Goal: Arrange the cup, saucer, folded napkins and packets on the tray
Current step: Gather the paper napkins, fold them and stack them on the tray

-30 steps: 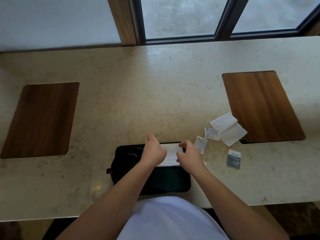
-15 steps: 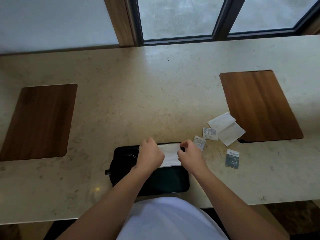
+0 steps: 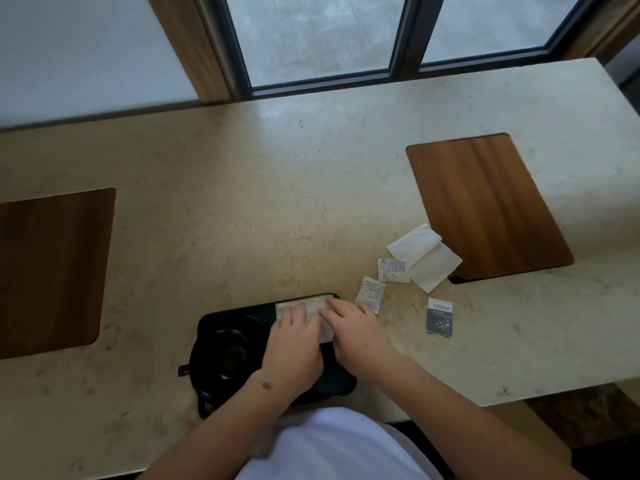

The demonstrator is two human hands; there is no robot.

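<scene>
A black tray (image 3: 221, 315) lies at the counter's near edge. On its left half a dark cup (image 3: 232, 355) stands on a dark saucer (image 3: 204, 358). A folded white napkin (image 3: 313, 305) lies along the tray's far right part. My left hand (image 3: 294, 344) and my right hand (image 3: 356, 332) both press flat on it with straight fingers, covering most of it. Right of the tray lie two white packets (image 3: 370, 294) (image 3: 392, 270), a grey-blue packet (image 3: 440, 317) and two more white napkins (image 3: 425, 257), overlapping.
Two wooden inlays are set in the stone counter (image 3: 259, 202), one at the left (image 3: 48, 271), one at the right (image 3: 485, 209). A window runs behind the counter. The counter's right end drops off near the frame's edge.
Both hands have flattened onto the napkin on the tray, where earlier their fingers pinched its ends. The camera has shifted, so the scene sits a little differently.
</scene>
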